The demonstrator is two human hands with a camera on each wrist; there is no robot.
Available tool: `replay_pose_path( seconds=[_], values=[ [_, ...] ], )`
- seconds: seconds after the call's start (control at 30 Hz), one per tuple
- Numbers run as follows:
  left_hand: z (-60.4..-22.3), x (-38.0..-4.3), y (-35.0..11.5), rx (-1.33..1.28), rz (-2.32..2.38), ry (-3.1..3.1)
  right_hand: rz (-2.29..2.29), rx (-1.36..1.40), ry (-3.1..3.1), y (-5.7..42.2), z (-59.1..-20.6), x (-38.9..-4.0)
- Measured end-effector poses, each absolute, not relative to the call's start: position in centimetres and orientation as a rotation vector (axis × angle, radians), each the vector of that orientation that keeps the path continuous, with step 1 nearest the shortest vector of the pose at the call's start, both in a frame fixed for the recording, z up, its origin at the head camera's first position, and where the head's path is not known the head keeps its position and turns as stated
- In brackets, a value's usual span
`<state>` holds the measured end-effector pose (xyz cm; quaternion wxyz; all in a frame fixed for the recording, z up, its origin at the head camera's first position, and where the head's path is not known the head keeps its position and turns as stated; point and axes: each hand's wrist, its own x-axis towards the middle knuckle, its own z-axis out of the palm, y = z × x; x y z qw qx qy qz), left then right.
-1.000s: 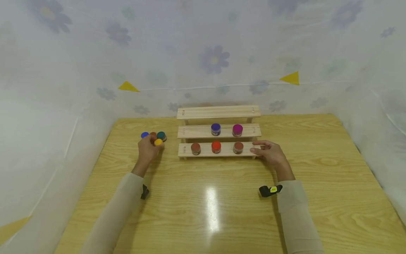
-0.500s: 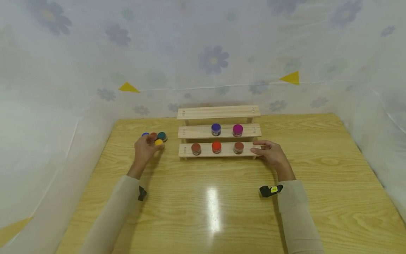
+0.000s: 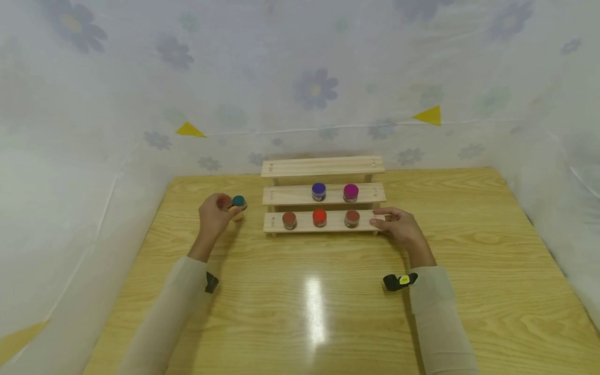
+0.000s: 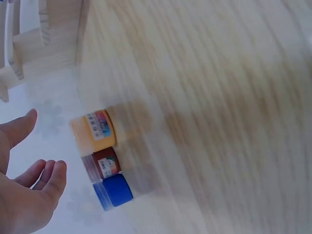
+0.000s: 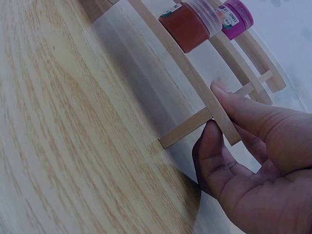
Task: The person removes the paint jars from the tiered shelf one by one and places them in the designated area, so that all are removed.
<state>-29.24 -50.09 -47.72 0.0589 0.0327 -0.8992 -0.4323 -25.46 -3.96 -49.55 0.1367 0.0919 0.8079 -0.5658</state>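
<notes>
My left hand (image 3: 214, 216) is over a small group of paint jars at the left of the table. In the left wrist view its thumb and fingers are spread apart with nothing between them. Close by stand a yellow paint jar (image 4: 95, 131), a brown paint jar (image 4: 106, 165) and a blue paint jar (image 4: 117, 190), side by side. A teal-lidded jar (image 3: 239, 201) is just beyond the fingertips; the hand hides the blue one in the head view. My right hand (image 3: 398, 226) pinches the right end of the wooden rack's lowest shelf (image 5: 195, 83) between thumb and fingers.
The three-tier wooden rack (image 3: 323, 166) stands near the back of the table. Its middle shelf bears a purple jar (image 3: 319, 191) and a magenta jar (image 3: 350, 192). On the lowest are a red jar (image 3: 320, 217) and two brown-lidded ones. Flower-patterned sheeting (image 3: 281, 104) surrounds the table.
My left hand drew slightly left, then its fingers rose a little and now cover the blue jar. The thumb hides more of the yellow lid. My right hand has stayed on the rack.
</notes>
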Motion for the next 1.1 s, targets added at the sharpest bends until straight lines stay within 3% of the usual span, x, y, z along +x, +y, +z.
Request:
replay_pose_path(
  seconds=[0.6, 1.1],
  values=[
    [-44.1, -29.5, -45.5, -0.029, -1.353, -2.576, -1.639, 0.272, 2.349, -4.0, -49.8, -25.7],
    [-43.9, -30.1, -41.2, -0.210, -1.528, -2.431, -1.671, 0.243, 2.332, -4.1, -49.2, -25.4]
  ],
)
